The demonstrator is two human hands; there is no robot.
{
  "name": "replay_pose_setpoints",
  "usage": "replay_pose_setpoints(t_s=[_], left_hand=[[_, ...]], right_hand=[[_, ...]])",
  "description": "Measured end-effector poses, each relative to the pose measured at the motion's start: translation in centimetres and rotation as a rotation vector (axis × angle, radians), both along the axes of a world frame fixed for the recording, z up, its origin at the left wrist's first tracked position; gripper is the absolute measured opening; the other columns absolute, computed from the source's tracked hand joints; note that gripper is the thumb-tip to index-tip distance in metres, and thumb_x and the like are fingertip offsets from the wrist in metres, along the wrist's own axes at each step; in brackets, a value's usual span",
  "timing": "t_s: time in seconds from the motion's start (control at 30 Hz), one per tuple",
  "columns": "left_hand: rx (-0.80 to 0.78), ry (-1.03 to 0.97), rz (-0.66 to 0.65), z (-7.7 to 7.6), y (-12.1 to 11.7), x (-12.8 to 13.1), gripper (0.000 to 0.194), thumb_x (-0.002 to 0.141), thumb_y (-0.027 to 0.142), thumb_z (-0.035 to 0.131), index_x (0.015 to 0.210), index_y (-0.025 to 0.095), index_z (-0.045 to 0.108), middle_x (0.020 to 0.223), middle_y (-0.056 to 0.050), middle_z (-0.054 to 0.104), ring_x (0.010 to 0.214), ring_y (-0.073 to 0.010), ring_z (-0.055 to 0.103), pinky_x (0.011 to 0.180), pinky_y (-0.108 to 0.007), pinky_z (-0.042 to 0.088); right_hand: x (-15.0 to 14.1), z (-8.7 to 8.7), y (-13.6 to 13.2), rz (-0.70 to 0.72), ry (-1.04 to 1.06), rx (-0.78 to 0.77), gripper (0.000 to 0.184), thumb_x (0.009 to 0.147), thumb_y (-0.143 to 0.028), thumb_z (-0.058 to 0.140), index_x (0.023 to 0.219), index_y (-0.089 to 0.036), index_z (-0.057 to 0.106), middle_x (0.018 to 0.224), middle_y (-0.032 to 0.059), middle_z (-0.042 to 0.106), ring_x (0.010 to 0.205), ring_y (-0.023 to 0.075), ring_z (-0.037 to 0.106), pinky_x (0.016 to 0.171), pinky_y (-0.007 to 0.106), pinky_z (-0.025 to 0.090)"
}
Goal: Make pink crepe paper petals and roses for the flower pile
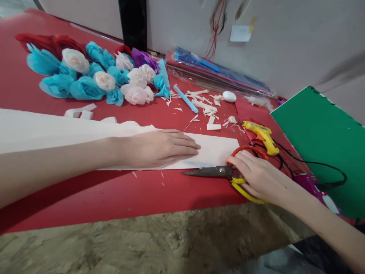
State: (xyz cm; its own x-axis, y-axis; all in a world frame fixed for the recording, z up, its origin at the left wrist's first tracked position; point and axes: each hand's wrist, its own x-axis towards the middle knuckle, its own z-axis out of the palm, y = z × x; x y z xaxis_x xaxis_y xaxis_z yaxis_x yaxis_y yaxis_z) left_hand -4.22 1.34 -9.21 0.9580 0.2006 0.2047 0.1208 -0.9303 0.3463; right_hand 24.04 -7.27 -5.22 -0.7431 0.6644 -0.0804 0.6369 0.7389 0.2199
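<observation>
A long strip of white paper (214,149) lies along the near side of a red table (114,201). My left hand (162,147) rests flat on it, fingers stretched out and pointing right. At the paper's right end, my right hand (253,175) grips a pair of scissors (212,171) with one red and one yellow handle. The dark blades look closed or nearly so; they point left along the paper's near edge. Whether the blades touch the paper I cannot tell. Part of the handles is hidden by my right fingers.
Blue, pale pink, red and purple paper flowers (87,87) lie at the back left. Paper scraps (205,106), a light-blue stick (186,99) and a white egg-shaped object (229,96) lie behind. A yellow glue gun (264,136), cables and a green board (322,148) are on the right.
</observation>
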Motion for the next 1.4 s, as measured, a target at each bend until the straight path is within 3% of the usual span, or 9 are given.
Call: replay_pose_setpoints(t_s=[0.17, 0.37, 0.5, 0.7, 0.97, 1.4], left_hand=[[-0.048, 0.003, 0.026, -0.1, 0.1, 0.1, 0.039, 0.097, 0.018, 0.03, 0.129, 0.016, 0.052, 0.137, -0.008, 0.052, 0.128, -0.0163, 0.043, 0.108, -0.027, 0.026], [-0.051, 0.031, 0.056, -0.2, 0.1, 0.2, 0.038, 0.098, 0.019, 0.031, 0.13, 0.02, 0.052, 0.138, -0.004, 0.051, 0.129, -0.0141, 0.042, 0.107, -0.024, 0.025], [-0.045, 0.051, 0.057, -0.1, 0.2, 0.2, 0.038, 0.098, 0.019, 0.031, 0.131, 0.019, 0.05, 0.139, -0.003, 0.05, 0.13, -0.0136, 0.04, 0.108, -0.023, 0.023], [-0.05, 0.036, 0.027, 0.0, 0.1, 0.1, 0.038, 0.097, 0.018, 0.032, 0.13, 0.014, 0.051, 0.138, -0.006, 0.051, 0.13, -0.0145, 0.041, 0.108, -0.023, 0.022], [-0.06, 0.014, 0.023, 0.0, 0.2, 0.0, 0.038, 0.097, 0.018, 0.032, 0.129, 0.013, 0.052, 0.137, -0.006, 0.052, 0.129, -0.0142, 0.042, 0.108, -0.022, 0.022], [0.015, 0.002, -0.013, -0.4, 0.4, 0.1, 0.04, 0.096, 0.017, 0.029, 0.129, 0.012, 0.052, 0.137, -0.007, 0.051, 0.128, -0.0178, 0.042, 0.106, -0.026, 0.024]], right_hand=[[-0.5, -0.2, 0.7, 0.038, 0.036, -0.015, 0.037, 0.066, -0.005, 0.042, 0.101, -0.005, 0.053, 0.088, 0.0172, 0.061, 0.079, 0.0279, 0.055, 0.065, 0.037, 0.051], [0.0, -0.2, 0.9, 0.119, 0.046, 0.055, 0.03, 0.076, 0.001, 0.035, 0.1, -0.007, 0.053, 0.076, 0.0106, 0.059, 0.068, 0.0224, 0.054, 0.056, 0.03, 0.047], [0.4, 0.1, 0.7, 0.151, 0.045, 0.053, 0.027, 0.079, -0.002, 0.034, 0.099, -0.006, 0.053, 0.075, 0.011, 0.059, 0.067, 0.022, 0.054, 0.056, 0.029, 0.046], [-0.1, -0.1, 0.2, 0.084, 0.007, 0.044, 0.037, 0.068, -0.005, 0.042, 0.103, -0.003, 0.053, 0.083, 0.015, 0.06, 0.075, 0.0262, 0.054, 0.061, 0.033, 0.048], [-2.2, -0.1, 0.8, 0.051, 0.073, -0.046, 0.031, 0.071, -0.01, 0.046, 0.1, -0.004, 0.055, 0.084, 0.015, 0.061, 0.075, 0.0272, 0.055, 0.063, 0.037, 0.05], [-1.1, 0.1, 1.2, 0.229, 0.098, 0.013, 0.025, 0.085, -0.003, 0.032, 0.094, -0.004, 0.055, 0.068, 0.0098, 0.059, 0.064, 0.0207, 0.055, 0.055, 0.028, 0.045]])
